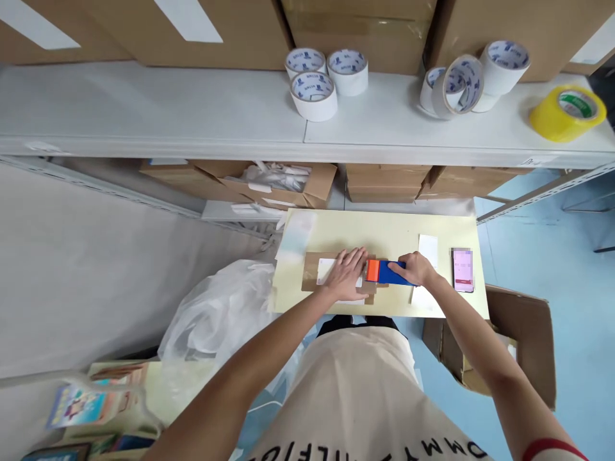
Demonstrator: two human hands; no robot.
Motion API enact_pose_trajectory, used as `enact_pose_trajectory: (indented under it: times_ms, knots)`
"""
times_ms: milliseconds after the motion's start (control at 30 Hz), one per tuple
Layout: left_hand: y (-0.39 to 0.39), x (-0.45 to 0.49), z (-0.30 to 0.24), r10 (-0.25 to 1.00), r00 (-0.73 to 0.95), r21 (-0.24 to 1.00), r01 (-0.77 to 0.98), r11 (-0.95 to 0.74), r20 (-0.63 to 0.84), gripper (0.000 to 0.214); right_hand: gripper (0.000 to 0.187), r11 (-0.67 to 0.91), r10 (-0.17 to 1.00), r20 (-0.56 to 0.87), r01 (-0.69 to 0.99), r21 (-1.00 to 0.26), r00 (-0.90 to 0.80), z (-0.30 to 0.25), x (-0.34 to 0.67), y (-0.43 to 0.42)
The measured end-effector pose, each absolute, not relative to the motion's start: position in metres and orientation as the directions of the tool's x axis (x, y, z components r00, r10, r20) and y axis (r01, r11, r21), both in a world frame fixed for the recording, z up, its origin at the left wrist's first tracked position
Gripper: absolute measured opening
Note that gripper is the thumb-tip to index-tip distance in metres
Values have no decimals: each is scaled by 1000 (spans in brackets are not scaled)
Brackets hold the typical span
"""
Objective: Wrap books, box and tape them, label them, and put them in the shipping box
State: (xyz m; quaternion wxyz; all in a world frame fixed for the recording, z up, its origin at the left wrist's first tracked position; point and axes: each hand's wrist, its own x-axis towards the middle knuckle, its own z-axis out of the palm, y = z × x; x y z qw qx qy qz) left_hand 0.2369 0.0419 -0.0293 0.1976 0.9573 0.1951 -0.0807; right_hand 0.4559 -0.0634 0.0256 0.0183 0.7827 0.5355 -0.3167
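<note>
On the pale yellow table [384, 230] a flat brown cardboard package [311, 269] lies under my left hand [344, 274]. My left hand is spread flat and presses on the package and its white label [325, 269]. My right hand [414, 269] is closed around a blue-and-orange tape dispenser [387, 271], whose orange end points left at the package's right side, close to my left fingers. White paper slips [427, 248] lie beside and partly behind my right hand. The underside of the dispenser is hidden.
A phone [462, 270] lies at the table's right. The shelf [216, 109] ahead holds white tape rolls [314, 96] and a yellow tape roll [567, 114]. An open carton [523, 339] stands on the right; white plastic bags [225, 314] are heaped on the left.
</note>
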Motion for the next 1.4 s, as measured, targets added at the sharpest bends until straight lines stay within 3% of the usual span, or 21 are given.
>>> enact_pose_trajectory:
  times_ms: [100, 300, 467, 600, 700, 800, 867, 1033, 1167, 1267, 1400]
  knots:
    - [43, 233, -29, 332, 910, 344, 403, -848, -248, 109, 54, -459, 785, -567, 849, -261, 250, 27, 482, -81]
    - [35, 233, -26, 231, 934, 344, 319, -883, -272, 73, 57, -447, 743, -589, 891, -81, 319, 28, 471, -80]
    - [29, 241, -25, 252, 926, 307, 336, -891, -282, 66, 30, -351, 751, -607, 936, -32, 261, 24, 429, -55]
    - [26, 252, -23, 310, 924, 314, 370, -874, -226, 58, 48, -541, 744, -481, 841, -26, 464, 25, 447, -71]
    - [26, 255, -23, 336, 922, 336, 384, -860, -193, 59, 54, -738, 654, -384, 661, -136, 652, 24, 466, -94]
    - [24, 253, -27, 347, 921, 338, 388, -857, -179, 61, 33, -770, 637, -440, 539, -341, 633, 10, 462, -111]
    - [23, 249, -31, 367, 913, 314, 406, -858, -177, 67, 35, -751, 661, -481, 506, -425, 576, -7, 446, -114]
    - [28, 231, -36, 502, 852, 251, 524, -814, -150, 92, 41, -769, 633, -513, 551, -324, 580, -46, 401, -102]
    - [34, 193, -33, 617, 779, 255, 622, -740, -110, 97, 55, -751, 652, -502, 578, -320, 568, -54, 383, -101]
    - [35, 151, -36, 783, 619, 300, 758, -580, -50, 99, 81, -656, 753, -366, 668, -352, 546, -53, 374, -103]
    - [37, 110, -49, 932, 343, 579, 786, -217, -117, 106, 110, -446, 895, -290, 687, -573, 339, -57, 357, -90]
